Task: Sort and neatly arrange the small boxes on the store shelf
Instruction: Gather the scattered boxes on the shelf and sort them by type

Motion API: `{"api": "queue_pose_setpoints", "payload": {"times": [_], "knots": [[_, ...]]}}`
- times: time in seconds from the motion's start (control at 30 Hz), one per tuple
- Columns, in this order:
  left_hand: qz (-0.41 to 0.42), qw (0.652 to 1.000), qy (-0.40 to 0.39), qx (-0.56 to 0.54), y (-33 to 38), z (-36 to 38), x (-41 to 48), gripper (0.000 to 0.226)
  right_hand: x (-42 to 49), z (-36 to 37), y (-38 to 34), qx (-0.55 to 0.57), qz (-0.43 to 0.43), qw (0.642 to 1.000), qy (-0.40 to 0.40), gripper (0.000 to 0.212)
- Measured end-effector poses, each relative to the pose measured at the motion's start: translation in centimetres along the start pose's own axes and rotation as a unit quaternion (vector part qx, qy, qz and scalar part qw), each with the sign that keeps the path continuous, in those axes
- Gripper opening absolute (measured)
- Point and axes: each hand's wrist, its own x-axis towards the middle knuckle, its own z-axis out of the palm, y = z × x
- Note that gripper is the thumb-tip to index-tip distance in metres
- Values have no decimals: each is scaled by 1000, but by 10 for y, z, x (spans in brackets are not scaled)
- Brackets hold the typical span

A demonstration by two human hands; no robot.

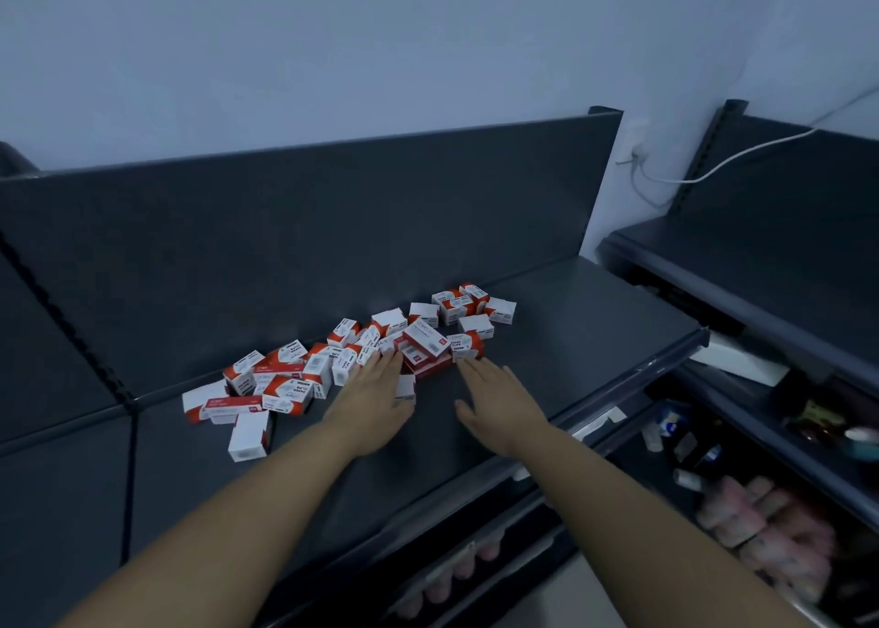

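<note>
Several small red-and-white boxes [333, 361] lie jumbled in a loose band across the dark grey top shelf [571, 332], running from lower left to upper right. Flat red boxes [424, 349] are stacked in the middle of the band. My left hand [376, 394] lies flat, palm down, with its fingertips touching boxes just left of that stack; one small box [405, 386] rests against its thumb side. Flat and open too, my right hand [494, 401] has its fingertips just below a red-and-white box [466, 345] at the stack's right. Neither hand holds anything.
The shelf's dark back panel [309, 227] rises behind the boxes. A second shelf unit [761, 265] stands at the right, with a white cable [742, 156] on the wall. Lower shelves at the right hold pink packets [761, 527] and small bottles [675, 427].
</note>
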Motion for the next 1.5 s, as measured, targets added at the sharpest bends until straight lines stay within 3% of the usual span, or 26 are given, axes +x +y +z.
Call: {"api": "queue_pose_setpoints", "payload": {"times": [0.2,0.63,0.8,0.93,1.1,1.17,1.5], "knots": [[11,1000,11,3,-2,0,23,75,16,-7,10,22,19,999,18,64],[-44,998,42,-8,-7,11,57,72,73,-6,14,44,-66,994,74,51],[-95,993,66,9,0,12,62,68,100,-7,16,-5,-93,994,53,57],[-128,988,72,38,2,14,59,67,116,-5,16,-1,-110,993,46,48],[-151,986,69,22,5,18,59,67,121,-9,37,97,-191,976,25,46],[-156,985,77,12,8,18,62,69,123,-8,45,82,-244,966,-6,44],[-98,988,118,-10,13,15,73,70,144,-18,46,72,-270,957,-84,49]]}}
